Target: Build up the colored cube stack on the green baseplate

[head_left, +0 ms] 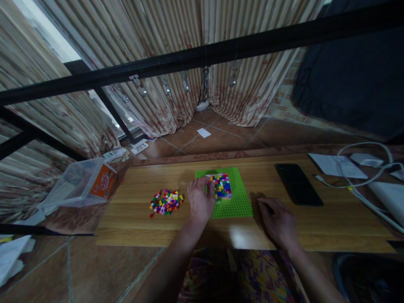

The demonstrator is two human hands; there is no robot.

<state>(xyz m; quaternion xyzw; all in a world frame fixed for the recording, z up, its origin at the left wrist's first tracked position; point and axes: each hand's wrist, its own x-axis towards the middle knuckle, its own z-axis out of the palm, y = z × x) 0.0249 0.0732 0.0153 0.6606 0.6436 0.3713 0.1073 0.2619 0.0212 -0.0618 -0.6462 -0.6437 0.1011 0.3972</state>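
Note:
A green studded baseplate (241, 191) lies on the wooden table, bearing a dense block of small multicoloured bricks (223, 187). Over the plate's left side is my left hand (201, 198), its thumb and fingers drawn together at the left edge of the bricks. Whatever is between those fingertips is too small to make out. To the right of the plate, my right hand (279, 219) rests on the tabletop with its fingers curled in, and no object shows in it. A pile of loose coloured bricks (166, 203) is spread left of my left hand.
A black phone-like slab (298, 184) lies right of the plate, near white cables (362, 191) and paper (337, 165). Left of the table (126, 227) stands a clear plastic box (80, 183) with an orange label. A dark metal bar (189, 59) crosses beyond the table.

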